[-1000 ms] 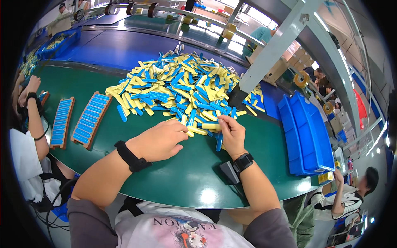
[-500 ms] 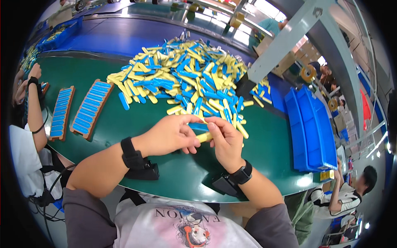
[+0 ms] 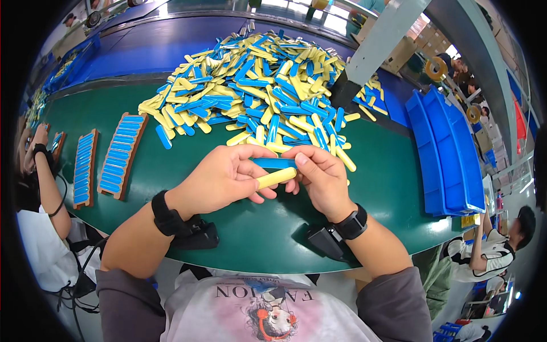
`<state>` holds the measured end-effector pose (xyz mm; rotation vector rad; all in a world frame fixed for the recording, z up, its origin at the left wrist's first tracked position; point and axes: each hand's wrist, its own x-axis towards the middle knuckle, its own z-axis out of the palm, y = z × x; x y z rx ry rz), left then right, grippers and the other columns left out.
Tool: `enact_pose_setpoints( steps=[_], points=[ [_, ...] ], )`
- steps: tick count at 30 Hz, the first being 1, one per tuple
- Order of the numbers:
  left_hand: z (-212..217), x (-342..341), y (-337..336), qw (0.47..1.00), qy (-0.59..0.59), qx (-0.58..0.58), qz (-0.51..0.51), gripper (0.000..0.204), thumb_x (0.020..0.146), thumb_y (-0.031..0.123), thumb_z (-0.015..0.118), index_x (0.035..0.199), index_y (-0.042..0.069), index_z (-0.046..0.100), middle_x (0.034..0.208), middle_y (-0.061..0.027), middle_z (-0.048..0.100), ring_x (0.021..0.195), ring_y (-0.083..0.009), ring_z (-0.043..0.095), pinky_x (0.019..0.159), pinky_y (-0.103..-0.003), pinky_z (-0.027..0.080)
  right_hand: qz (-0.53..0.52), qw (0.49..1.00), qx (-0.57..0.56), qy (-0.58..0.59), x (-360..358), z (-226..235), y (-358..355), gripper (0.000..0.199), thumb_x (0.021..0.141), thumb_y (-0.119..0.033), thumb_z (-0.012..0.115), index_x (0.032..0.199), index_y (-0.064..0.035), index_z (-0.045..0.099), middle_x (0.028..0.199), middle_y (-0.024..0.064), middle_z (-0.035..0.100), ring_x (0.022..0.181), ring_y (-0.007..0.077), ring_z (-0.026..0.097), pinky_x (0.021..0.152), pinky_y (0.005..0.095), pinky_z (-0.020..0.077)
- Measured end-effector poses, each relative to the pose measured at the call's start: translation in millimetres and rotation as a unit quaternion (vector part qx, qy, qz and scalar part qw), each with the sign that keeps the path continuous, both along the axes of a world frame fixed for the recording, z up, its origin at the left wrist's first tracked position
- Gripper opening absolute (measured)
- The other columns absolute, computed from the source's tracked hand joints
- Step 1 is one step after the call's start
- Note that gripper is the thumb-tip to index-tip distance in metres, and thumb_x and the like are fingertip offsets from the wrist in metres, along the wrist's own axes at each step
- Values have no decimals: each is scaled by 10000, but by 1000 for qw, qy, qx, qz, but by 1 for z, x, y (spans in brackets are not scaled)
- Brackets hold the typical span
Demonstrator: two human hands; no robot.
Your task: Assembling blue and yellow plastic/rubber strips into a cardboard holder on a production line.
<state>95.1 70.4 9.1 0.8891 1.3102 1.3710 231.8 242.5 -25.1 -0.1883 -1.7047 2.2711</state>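
Over the near side of the bench, my two hands meet in front of a heap of flat oblong pieces [image 3: 250, 85], yellow and blue with rounded ends. My left hand [image 3: 219, 176] is closed, its thumb pressing a yellow oblong piece [image 3: 277, 178] that slants up to the right. Just beyond it, a blue oblong piece [image 3: 273, 163] spans the gap between both hands. My right hand [image 3: 326, 181] pinches the right end of this blue piece between thumb and forefinger. The left end of the blue piece lies at my left forefinger; whether that finger grips it is hidden.
Two brown slotted trays [image 3: 137, 159] [image 3: 91, 165] filled with blue pieces lie on the green bench [image 3: 250, 228] at left. Blue plastic bins [image 3: 441, 154] stand at right. A grey metal post [image 3: 379, 48] rises behind the heap. A co-worker's arm [image 3: 51, 182] is at far left.
The yellow piece now shows more of its length, tilted up to the right, and my right fingers have come off it. The whole view has shifted slightly.
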Motion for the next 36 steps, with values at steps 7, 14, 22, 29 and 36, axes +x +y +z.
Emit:
enact_pose_setpoints(
  steps=[7, 14, 22, 29, 36],
  points=[
    [-3, -6, 5, 1000, 3, -8, 6, 436, 892, -16, 528, 1303, -107, 415, 1022, -178, 666, 886, -221, 696, 735, -283, 573, -5, 1000, 20, 2, -5, -1, 4, 213, 987, -163, 532, 1079, 4, 627, 819, 57, 650, 615, 98, 600, 547, 224, 486],
    [-21, -8, 3, 998, 18, 6, 66, 287, 922, 26, 562, 1206, -14, 550, 918, -125, 693, 832, -189, 700, 729, -268, 570, -60, 982, 171, -43, -6, 2, -9, 169, 934, -86, 595, 1066, 11, 638, 872, 64, 668, 748, 107, 645, 656, 234, 532],
    [-35, -11, 10, 905, 396, 105, 119, 388, 838, 10, 601, 1222, -1, 540, 1091, -178, 622, 1060, -308, 614, 907, -358, 489, -202, 940, 273, 21, 1, -27, 20, 166, 882, 43, 588, 1043, 20, 624, 932, 46, 637, 816, 108, 618, 712, 231, 497],
    [-34, -19, 7, 903, 426, 35, 26, 364, 828, 56, 636, 1183, 32, 559, 1357, -175, 431, 1239, -342, 446, 1037, -387, 389, -249, 942, 224, 1, -7, -23, 31, 262, 889, 46, 578, 1149, 29, 601, 964, 73, 645, 849, 108, 622, 734, 224, 500],
    [-36, -17, 5, 883, 464, 50, 48, 338, 830, 76, 650, 1158, 39, 577, 1317, -160, 453, 1229, -335, 442, 1038, -397, 378, -267, 942, 204, -4, -14, -18, 27, 451, 890, 33, 593, 1332, 37, 505, 1053, 129, 656, 980, 140, 614, 820, 239, 497]
  ],
)
